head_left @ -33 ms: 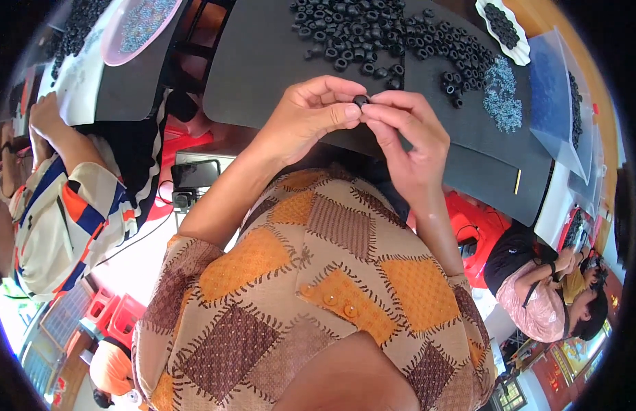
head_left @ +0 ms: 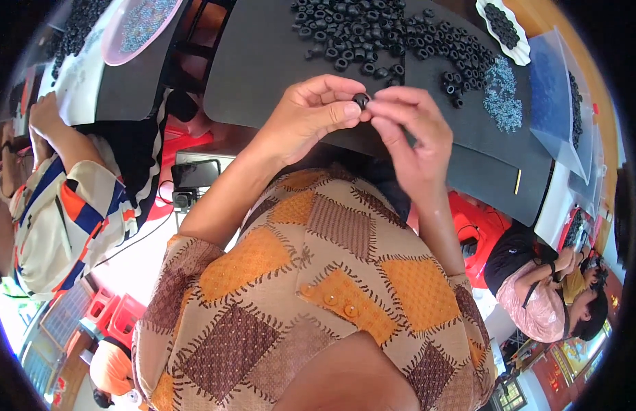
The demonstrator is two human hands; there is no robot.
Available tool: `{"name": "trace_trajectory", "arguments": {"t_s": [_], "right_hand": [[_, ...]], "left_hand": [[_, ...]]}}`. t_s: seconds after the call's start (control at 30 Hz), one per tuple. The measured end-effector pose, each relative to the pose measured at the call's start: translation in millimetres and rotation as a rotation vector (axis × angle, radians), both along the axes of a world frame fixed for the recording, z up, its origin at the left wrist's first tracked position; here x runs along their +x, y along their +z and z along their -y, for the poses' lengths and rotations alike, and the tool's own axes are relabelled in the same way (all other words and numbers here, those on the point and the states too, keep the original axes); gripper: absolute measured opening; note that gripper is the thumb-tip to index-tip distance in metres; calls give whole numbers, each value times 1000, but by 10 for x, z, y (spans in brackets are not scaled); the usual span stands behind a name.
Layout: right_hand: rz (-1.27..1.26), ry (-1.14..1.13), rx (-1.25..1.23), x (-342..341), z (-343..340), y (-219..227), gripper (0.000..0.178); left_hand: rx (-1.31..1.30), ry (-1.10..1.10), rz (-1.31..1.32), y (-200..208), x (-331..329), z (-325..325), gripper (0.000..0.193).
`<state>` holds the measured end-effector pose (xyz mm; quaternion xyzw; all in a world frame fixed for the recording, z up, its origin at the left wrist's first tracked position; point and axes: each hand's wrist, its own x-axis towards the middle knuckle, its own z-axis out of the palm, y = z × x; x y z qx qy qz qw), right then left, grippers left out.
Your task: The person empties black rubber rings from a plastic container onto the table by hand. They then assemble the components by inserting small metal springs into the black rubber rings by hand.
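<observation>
Over the dark table (head_left: 256, 61), the left hand (head_left: 309, 113) pinches a black ring (head_left: 361, 100), the right hand (head_left: 419, 133) loosely parted alongside.

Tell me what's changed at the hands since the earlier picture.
The right hand has shifted slightly rightward and looks blurred; whether it has let go is unclear. The left hand still holds the small black piece, now more exposed. The black rings and blue pieces stayed put.
</observation>
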<state>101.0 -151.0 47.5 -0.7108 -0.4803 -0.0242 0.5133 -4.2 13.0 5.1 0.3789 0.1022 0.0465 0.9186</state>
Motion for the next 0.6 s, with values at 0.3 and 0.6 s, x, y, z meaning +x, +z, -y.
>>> {"name": "trace_trajectory", "arguments": {"t_s": [0.3, 0.6], "right_hand": [[113, -167, -131, 548, -174, -103, 16], [384, -60, -214, 636, -549, -97, 12]], "left_hand": [[-202, 87, 75, -37, -38, -309, 28], [-233, 151, 176, -145, -54, -432, 28]]}}
